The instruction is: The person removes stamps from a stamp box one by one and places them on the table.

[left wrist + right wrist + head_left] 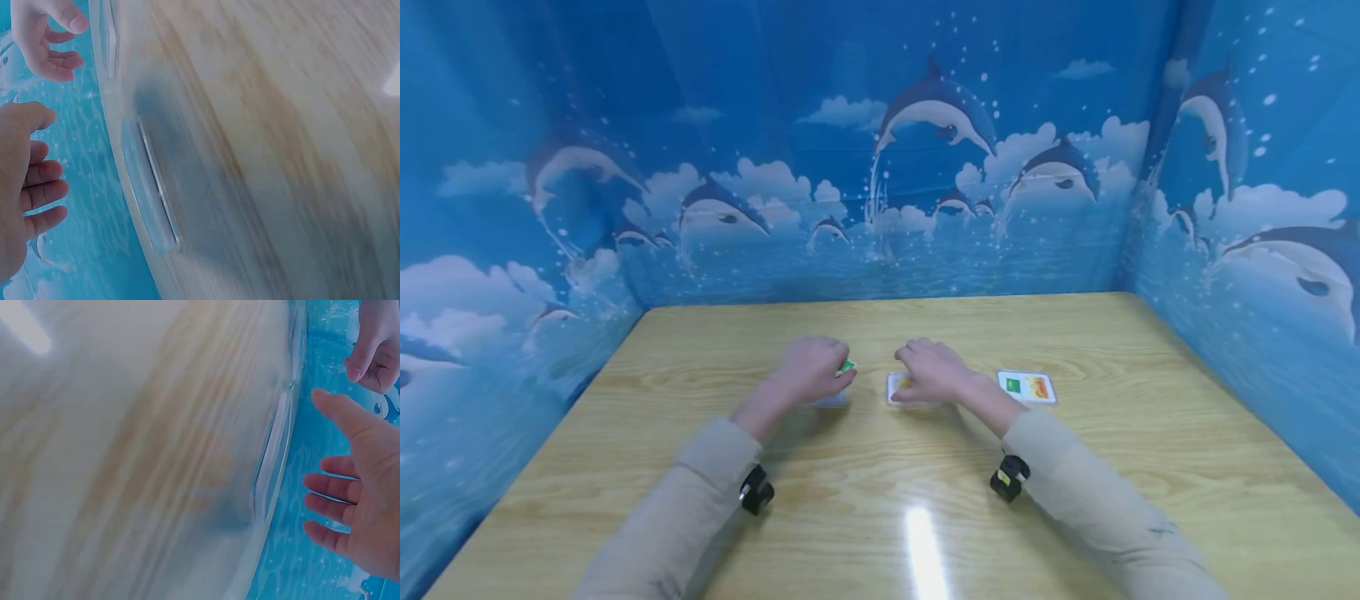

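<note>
My left hand (811, 369) hovers over a card-like item (832, 401), covering most of it; a green patch shows past its fingertips. In the left wrist view that item is a thick, clear-edged slab (150, 187), apart from the loosely bent, empty fingers (45, 195). My right hand (934, 371) hangs over a second white card-like item (893, 387) with an orange picture, mostly hidden by the hand. Its thumb and fingers (331, 487) are spread and hold nothing in the right wrist view, where a clear-edged slab (270, 456) lies below them.
A third white card (1027, 387) with a green square and an orange picture lies to the right of my right hand. Blue dolphin-print curtains (850, 167) enclose the wood-grain table (880, 467) at the back and sides. A light glare falls near the front.
</note>
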The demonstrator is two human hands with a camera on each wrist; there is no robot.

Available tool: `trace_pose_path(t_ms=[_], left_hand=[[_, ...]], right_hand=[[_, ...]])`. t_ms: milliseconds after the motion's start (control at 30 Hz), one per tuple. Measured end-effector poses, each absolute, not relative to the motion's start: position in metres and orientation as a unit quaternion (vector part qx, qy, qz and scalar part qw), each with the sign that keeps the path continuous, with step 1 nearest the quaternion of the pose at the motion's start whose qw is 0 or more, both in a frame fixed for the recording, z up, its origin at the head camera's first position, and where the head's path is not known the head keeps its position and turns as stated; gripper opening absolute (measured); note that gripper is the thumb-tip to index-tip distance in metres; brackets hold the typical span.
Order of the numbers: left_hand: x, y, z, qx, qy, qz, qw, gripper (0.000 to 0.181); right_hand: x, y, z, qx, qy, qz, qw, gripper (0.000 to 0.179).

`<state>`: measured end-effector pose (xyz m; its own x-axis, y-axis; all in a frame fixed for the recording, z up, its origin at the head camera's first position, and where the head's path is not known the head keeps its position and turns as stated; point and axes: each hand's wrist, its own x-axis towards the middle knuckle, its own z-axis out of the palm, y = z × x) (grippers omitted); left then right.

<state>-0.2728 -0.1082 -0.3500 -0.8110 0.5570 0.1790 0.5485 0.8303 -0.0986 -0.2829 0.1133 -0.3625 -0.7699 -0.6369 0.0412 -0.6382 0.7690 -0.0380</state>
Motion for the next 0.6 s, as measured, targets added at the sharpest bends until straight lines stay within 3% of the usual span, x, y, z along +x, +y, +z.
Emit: trace_pose_path(t_ms=[233, 600], left_hand=[[-0.271, -0.095, -0.356, -0.302, -0.947, 0.045, 0.102, 0.032], [-0.271, -0.075, -0.364, -0.289, -0.955, 0.051, 0.033, 0.036]], right_hand=[[-0.280, 0.127, -0.366, 0.330, -0.944, 0.003, 0.005, 0.076], [-0.281, 0.143, -0.370, 0.321, -0.947, -0.001, -0.021, 0.076]])
